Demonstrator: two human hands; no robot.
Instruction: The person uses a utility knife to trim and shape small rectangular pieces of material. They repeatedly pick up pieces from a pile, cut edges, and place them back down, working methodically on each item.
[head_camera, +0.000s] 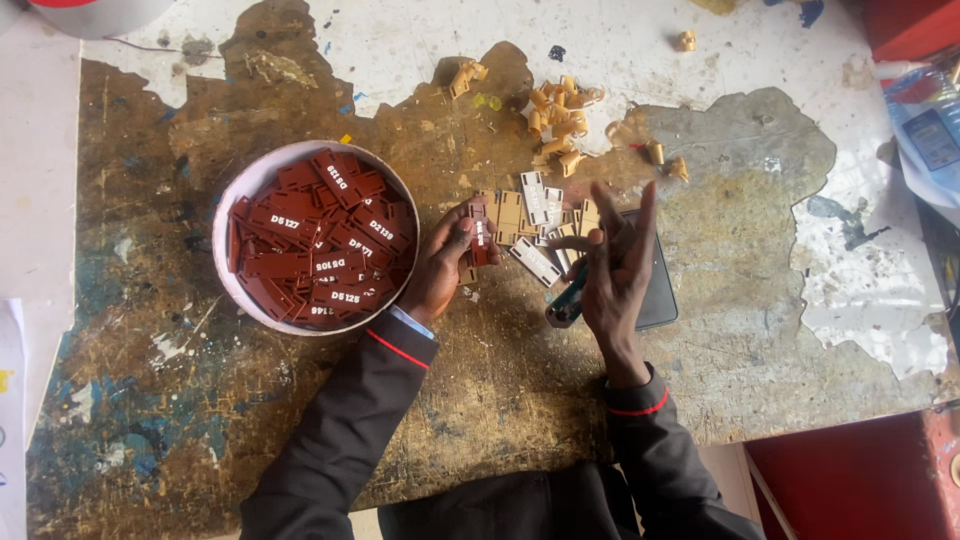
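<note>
On the worn table (700, 330): left hand (445, 265) grips 1 brown tag (479, 238), right of a round tub (232, 225) of such tags. Right hand (612, 270), fingers spread, pinches a teal-handled tool (566, 305) near pale clips (560, 120).

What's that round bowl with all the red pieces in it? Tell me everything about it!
The bowl is round and shallow with a pale pinkish-white rim, maybe plastic. It sits flat on the worn wooden table, heaped with dark red flat tags bearing white lettering. The left hand, holding one red tag, rests right beside its edge.
</note>
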